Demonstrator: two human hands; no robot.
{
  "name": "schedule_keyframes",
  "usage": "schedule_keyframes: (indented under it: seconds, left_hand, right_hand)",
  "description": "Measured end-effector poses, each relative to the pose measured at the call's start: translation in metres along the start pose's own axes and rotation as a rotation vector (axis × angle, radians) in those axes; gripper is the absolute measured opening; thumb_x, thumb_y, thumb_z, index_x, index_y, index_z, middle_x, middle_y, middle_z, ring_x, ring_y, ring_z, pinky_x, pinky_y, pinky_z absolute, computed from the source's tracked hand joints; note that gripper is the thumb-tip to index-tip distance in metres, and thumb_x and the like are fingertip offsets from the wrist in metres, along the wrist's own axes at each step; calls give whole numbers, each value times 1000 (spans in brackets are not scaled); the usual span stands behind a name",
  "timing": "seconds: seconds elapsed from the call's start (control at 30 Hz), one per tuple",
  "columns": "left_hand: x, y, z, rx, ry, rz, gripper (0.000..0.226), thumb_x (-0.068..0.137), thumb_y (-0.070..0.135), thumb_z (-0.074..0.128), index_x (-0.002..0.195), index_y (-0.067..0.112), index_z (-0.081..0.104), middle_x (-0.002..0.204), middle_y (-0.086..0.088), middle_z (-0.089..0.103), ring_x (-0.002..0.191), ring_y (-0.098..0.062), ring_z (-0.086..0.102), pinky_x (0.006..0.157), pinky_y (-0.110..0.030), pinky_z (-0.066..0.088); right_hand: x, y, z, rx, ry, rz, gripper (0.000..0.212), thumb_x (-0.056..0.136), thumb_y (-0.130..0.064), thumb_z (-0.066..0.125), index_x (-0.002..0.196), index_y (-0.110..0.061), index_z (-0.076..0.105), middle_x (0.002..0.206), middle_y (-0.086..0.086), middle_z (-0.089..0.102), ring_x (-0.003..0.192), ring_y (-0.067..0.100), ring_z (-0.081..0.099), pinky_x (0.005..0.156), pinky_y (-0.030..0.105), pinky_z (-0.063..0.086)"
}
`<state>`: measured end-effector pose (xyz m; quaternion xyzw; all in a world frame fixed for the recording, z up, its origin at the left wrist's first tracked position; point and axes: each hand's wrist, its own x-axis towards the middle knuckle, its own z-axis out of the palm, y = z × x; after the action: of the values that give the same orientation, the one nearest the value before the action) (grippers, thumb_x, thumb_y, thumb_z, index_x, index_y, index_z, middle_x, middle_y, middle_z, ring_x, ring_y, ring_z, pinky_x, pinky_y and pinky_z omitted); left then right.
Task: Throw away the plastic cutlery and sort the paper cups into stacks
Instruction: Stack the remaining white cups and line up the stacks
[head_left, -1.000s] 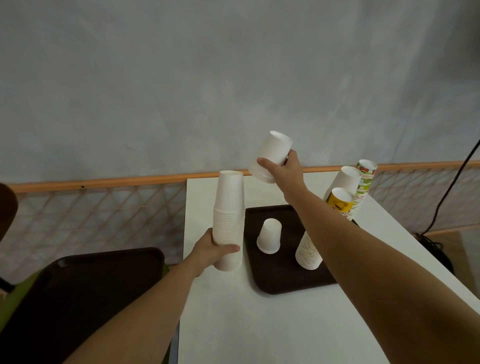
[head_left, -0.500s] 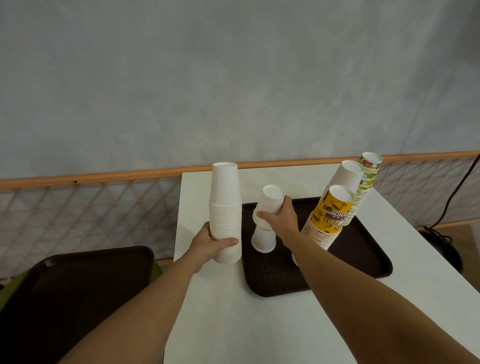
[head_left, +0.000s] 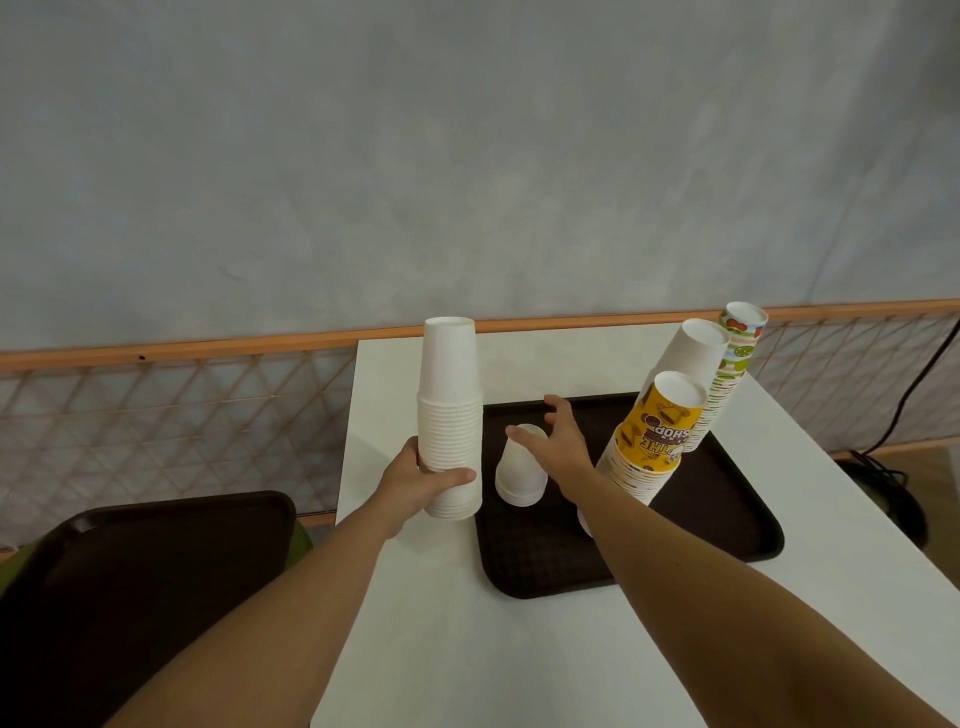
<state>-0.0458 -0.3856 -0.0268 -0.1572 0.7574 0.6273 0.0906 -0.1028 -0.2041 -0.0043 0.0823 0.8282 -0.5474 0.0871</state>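
Note:
A tall stack of white paper cups, upside down, stands on the white table left of the dark brown tray. My left hand grips that stack near its base. On the tray a short stack of white cups stands upside down. My right hand hovers just over and beside it, fingers spread, holding nothing. Right of my arm lean a yellow printed cup stack, a larger white cup stack and a green-patterned cup stack. No cutlery is visible.
A second dark tray lies lower left, off the table, over something green. A wooden rail with lattice runs behind the table. A black cable hangs at the far right.
My right hand brought a white cup down onto the cup on the tray, then let go and spread its fingers. My left hand kept hold of the tall stack.

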Motion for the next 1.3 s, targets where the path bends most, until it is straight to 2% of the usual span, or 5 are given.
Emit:
schedule_keyframes:
  seconds: [0.17, 0.3, 0.67, 1.13, 1.3]
  left_hand:
    - [-1, 7, 4, 14, -8, 6, 75, 68, 26, 82, 130, 21, 41, 117, 2, 54, 109, -20, 52, 96, -42, 47]
    - [-3, 10, 5, 29, -15, 5, 81, 64, 31, 83, 131, 21, 39, 119, 2, 53, 112, -22, 51, 98, -44, 46]
    - [-10, 15, 7, 124, -21, 46, 79, 68, 28, 81, 134, 21, 38, 122, 3, 51, 108, -17, 47, 94, -34, 42]
    - [-16, 10, 7, 89, -21, 36, 79, 68, 26, 82, 134, 21, 39, 126, 2, 52, 109, -17, 48, 92, -32, 42]
    - [-15, 7, 6, 71, -27, 34, 78, 67, 24, 82, 133, 22, 39, 123, 3, 53, 109, -18, 49, 91, -32, 42]
  right_hand:
    - [-5, -39, -7, 82, 93, -212, 60, 89, -34, 62, 140, -20, 34, 140, 9, 44, 127, 23, 44, 91, 28, 40]
    - [-12, -71, -9, 144, 4, -292, 64, 87, -43, 61, 141, -23, 33, 140, 6, 43, 126, 20, 44, 92, 28, 39]
    - [-21, -92, -2, 0, -292, -252, 71, 77, -36, 74, 136, -18, 38, 124, -1, 51, 109, 17, 51, 81, 28, 43]
    - [-20, -104, -5, 33, -230, -301, 62, 74, -31, 77, 126, -16, 49, 115, 0, 58, 104, 17, 56, 73, 25, 48]
    - [-19, -121, -12, 98, -186, -342, 63, 74, -28, 78, 128, -15, 48, 116, 0, 58, 104, 17, 56, 82, 31, 50]
